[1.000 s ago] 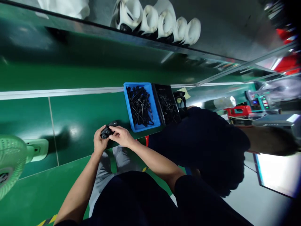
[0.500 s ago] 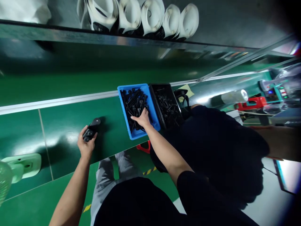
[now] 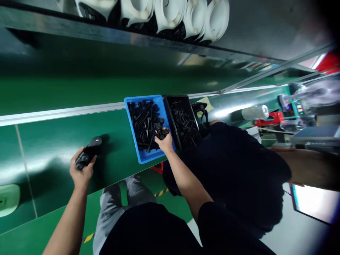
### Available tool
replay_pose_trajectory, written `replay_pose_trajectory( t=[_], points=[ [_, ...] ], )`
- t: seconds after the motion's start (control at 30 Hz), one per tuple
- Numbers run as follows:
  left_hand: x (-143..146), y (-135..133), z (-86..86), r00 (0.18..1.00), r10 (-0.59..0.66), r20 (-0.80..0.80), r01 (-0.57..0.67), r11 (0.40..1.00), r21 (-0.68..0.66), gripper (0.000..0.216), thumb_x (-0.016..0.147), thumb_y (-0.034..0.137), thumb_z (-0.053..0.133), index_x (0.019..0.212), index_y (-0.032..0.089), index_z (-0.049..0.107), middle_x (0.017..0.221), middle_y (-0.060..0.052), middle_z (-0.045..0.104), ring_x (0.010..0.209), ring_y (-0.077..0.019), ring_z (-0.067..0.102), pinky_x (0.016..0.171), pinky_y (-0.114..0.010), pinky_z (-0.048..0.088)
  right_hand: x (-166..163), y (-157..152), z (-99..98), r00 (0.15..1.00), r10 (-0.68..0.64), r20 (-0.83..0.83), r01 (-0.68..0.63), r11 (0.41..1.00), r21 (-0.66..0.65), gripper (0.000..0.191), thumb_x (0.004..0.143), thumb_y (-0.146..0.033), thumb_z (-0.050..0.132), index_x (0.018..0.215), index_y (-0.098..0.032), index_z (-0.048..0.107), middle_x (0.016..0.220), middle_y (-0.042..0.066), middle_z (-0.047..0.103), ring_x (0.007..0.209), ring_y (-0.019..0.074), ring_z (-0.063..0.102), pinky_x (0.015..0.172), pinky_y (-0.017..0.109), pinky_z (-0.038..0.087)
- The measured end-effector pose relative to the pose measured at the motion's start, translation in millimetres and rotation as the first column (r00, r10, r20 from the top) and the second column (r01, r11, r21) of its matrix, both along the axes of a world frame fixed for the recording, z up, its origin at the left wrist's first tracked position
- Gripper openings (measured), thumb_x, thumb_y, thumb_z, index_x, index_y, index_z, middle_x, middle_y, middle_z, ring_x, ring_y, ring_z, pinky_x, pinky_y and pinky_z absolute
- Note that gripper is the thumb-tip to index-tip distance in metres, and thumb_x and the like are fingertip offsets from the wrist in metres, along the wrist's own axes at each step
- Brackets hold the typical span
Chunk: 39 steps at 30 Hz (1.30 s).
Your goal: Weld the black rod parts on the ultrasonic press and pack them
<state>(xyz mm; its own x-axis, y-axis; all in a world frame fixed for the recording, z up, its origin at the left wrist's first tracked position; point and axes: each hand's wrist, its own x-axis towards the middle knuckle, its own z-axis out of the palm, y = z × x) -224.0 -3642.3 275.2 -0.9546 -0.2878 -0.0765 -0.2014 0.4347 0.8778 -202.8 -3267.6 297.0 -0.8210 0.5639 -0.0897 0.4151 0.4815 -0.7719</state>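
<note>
My left hand (image 3: pixel 81 169) grips a black part with a rounded end and knob-like bumps (image 3: pixel 90 150), held just over the green bench. Over the near right side of a blue tray (image 3: pixel 142 158), my right hand (image 3: pixel 165 141) is closed round several black screws (image 3: pixel 160 129), their heads bunched above the fingers. Many long black screws (image 3: pixel 143 115) lie jumbled in that tray. Touching its right side is a black tray (image 3: pixel 179 141) with more small dark pieces (image 3: pixel 183 120); these are too small to name.
A co-worker in a dark shirt (image 3: pixel 225 173) leans in close at my right. Rolled white pieces (image 3: pixel 170 14) line a shelf above the bench. A pale green base (image 3: pixel 9 200) stands at the far left. A clear roll (image 3: pixel 255 112) lies farther right.
My right hand has closed on a bunch of screws and lifted it from the pile. My left hand still holds the black part. The view has shifted slightly.
</note>
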Motion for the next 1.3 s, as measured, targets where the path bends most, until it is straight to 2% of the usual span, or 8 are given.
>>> replay_pose_trajectory(
  t=[0.2,0.33,0.53,0.77,0.87,1.03,1.3],
  points=[
    [-2,1,2.6,0.999,0.041,0.032,-0.041,0.999,0.014,0.067,0.066,0.041,0.083,0.126,0.018,0.064,0.123,-0.011,0.067,0.116,-0.0308,0.063,0.109,-0.05,0.045,3,5,22.2,0.989,0.015,-0.15,-0.015,1.0,0.007,0.042,0.069,-0.028,0.069,0.107,-0.02,0.052,0.101,0.008,0.071,0.096,0.0226,0.069,0.093,0.037,0.053],
    [-2,-1,3.8,0.995,0.048,0.086,-0.047,0.999,-0.008,0.069,0.065,0.044,0.083,0.127,0.02,0.064,0.123,-0.01,0.067,0.114,-0.0316,0.063,0.107,-0.051,0.046,4,11,20.0,0.988,-0.003,-0.153,0.007,1.0,0.027,0.044,0.07,-0.031,0.071,0.107,-0.02,0.051,0.102,0.008,0.071,0.091,0.0232,0.07,0.09,0.039,0.054],
    [-3,-2,2.7,0.996,0.043,0.08,-0.041,0.999,-0.024,0.074,0.062,0.049,0.083,0.126,0.018,0.065,0.121,-0.012,0.068,0.113,-0.0342,0.064,0.107,-0.054,0.046,6,13,16.7,0.988,0.024,-0.156,-0.015,0.998,0.059,0.045,0.071,-0.031,0.07,0.11,-0.021,0.052,0.104,0.008,0.071,0.094,0.0241,0.07,0.087,0.037,0.056],
    [-1,0,5.2,0.995,0.047,0.084,-0.044,0.999,-0.029,0.064,0.063,0.048,0.083,0.123,0.037,0.064,0.122,0.005,0.068,0.117,-0.0336,0.062,0.11,-0.06,0.045,2,8,25.3,0.994,0.018,-0.112,-0.009,0.996,0.085,0.044,0.07,-0.034,0.071,0.108,-0.023,0.053,0.095,0.006,0.071,0.097,0.0282,0.07,0.084,0.038,0.058],
    [-1,1,7.5,0.995,0.045,0.086,-0.042,0.999,-0.034,0.065,0.064,0.047,0.083,0.125,0.033,0.064,0.123,0.002,0.068,0.118,-0.0341,0.062,0.11,-0.06,0.044,0,5,28.1,0.988,0.043,-0.148,-0.026,0.993,0.117,0.042,0.069,-0.033,0.07,0.107,-0.022,0.054,0.094,0.007,0.07,0.095,0.0282,0.07,0.083,0.038,0.058],
    [-3,3,11.9,0.994,0.048,0.094,-0.048,0.999,-0.009,0.07,0.063,0.046,0.083,0.125,0.021,0.065,0.124,-0.011,0.067,0.117,-0.0344,0.062,0.109,-0.055,0.044,-2,3,27.3,0.981,0.083,-0.173,-0.056,0.987,0.151,0.041,0.069,-0.029,0.069,0.107,-0.022,0.054,0.102,0.009,0.069,0.096,0.0264,0.069,0.088,0.038,0.056],
    [0,3,7.7,0.995,0.061,0.076,-0.061,0.998,-0.004,0.069,0.064,0.045,0.083,0.127,0.023,0.065,0.124,-0.01,0.067,0.114,-0.0309,0.063,0.109,-0.051,0.044,-1,1,21.1,0.977,0.117,-0.178,-0.097,0.988,0.121,0.042,0.071,-0.029,0.07,0.109,-0.021,0.055,0.101,0.008,0.069,0.094,0.0256,0.069,0.089,0.04,0.056]
  ],
)
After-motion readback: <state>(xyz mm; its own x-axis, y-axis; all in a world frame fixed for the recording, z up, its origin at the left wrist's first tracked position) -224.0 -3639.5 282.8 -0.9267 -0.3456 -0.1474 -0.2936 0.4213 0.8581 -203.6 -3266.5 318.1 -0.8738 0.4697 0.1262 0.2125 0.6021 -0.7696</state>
